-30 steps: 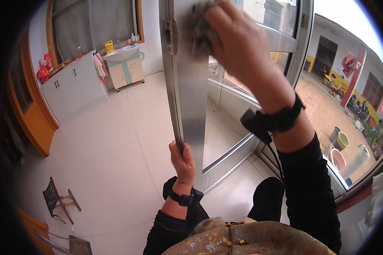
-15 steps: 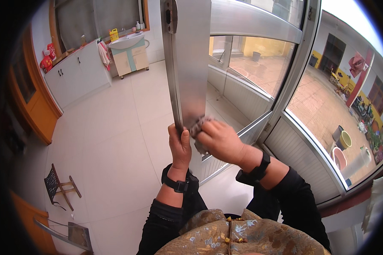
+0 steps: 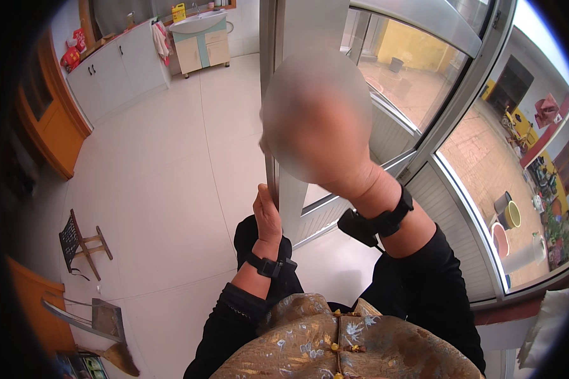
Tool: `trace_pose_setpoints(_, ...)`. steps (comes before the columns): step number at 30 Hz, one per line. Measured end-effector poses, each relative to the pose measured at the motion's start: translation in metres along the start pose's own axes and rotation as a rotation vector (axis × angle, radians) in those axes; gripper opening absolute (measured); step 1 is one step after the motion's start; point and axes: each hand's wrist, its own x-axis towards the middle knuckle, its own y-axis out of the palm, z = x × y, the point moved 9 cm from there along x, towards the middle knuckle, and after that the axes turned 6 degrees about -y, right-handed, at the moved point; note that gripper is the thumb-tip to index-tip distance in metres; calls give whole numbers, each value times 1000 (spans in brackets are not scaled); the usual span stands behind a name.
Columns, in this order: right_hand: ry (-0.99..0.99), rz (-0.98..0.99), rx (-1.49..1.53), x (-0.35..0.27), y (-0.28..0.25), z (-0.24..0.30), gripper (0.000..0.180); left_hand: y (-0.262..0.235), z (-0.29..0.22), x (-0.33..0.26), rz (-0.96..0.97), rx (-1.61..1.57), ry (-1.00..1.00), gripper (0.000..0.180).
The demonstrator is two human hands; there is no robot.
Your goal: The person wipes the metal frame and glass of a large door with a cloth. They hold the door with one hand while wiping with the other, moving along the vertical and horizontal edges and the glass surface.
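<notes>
A silvery metal-framed glass door (image 3: pixel 295 208) stands swung open in front of me, its narrow edge toward me. Low on that edge, my left hand (image 3: pixel 267 218) is closed against the frame, its fingers partly hidden by it. My right hand (image 3: pixel 325 126) is raised higher, in front of the door's upright. A heavy blur covers its fingers, so I cannot make out their pose or whether the grey-brown cloth seen earlier is in them. Black bands with small dark boxes circle both wrists.
A folding stool (image 3: pixel 82 243) stands on the pale tiled floor at left, with a long-handled dustpan (image 3: pixel 107 316) and a broom (image 3: pixel 121 358) nearer me. White cabinets (image 3: pixel 117 79) and a washbasin unit (image 3: pixel 200 47) line the far wall. Buckets (image 3: pixel 512 213) stand outside beyond the glass at right.
My right hand has moved up along the door upright from beside my left hand. The left hand stays low on the edge. The view has tilted downward.
</notes>
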Motion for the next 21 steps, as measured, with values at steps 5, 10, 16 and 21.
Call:
trace_pose_setpoints(5,-182,63,146,-78,43,47,13,-3,4,0,-51,-39,-28,48)
trace_pose_setpoints(10,-136,378,178,-186,122,82,12,-6,6,1,20,82,20,48)
trace_pose_setpoints(16,236,272,278,-216,105,49,27,-13,30,-4,48,148,-107,60)
trace_pose_setpoints(21,213,-217,323,-110,3,-5,36,-12,48,0,98,-48,-199,50)
